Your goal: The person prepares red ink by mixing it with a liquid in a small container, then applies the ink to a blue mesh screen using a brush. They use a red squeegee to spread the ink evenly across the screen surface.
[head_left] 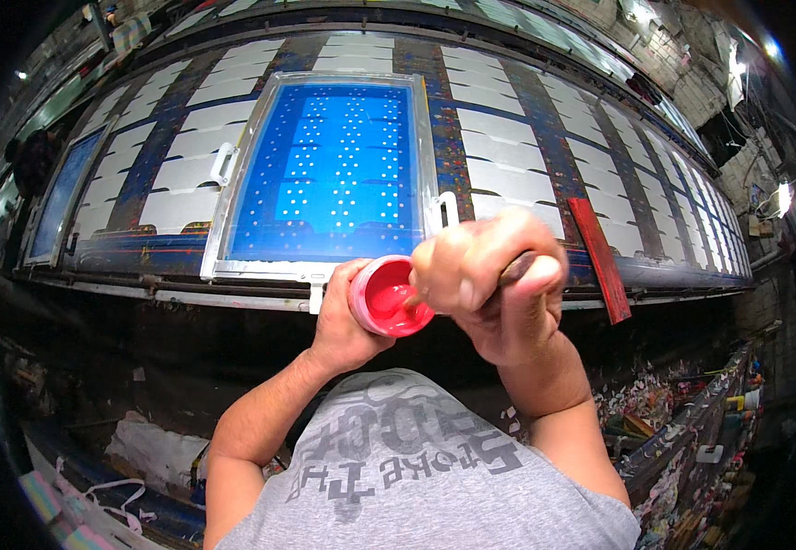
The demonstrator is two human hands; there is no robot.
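Observation:
My left hand (341,316) is wrapped round a small open tub (358,307) from its left side. Bright red-pink paint (389,298) coats the inside of the tub, whose mouth is tilted up toward me. Over the tub's right rim, my right hand (494,275) is closed in a fist around a stick (517,267). Its dark end shows by my thumb, and the other end seems to reach into the paint; the fist hides most of it. Just beyond both hands, a screen-printing frame (424,156) with blue mesh and white dots lies on the long table.
A red squeegee-like bar (598,261) lies over the table's front edge at right. White cut pieces (501,137) lie in rows along the printing table. Another framed screen (66,202) is at far left. Scraps and debris (646,403) litter the lower right.

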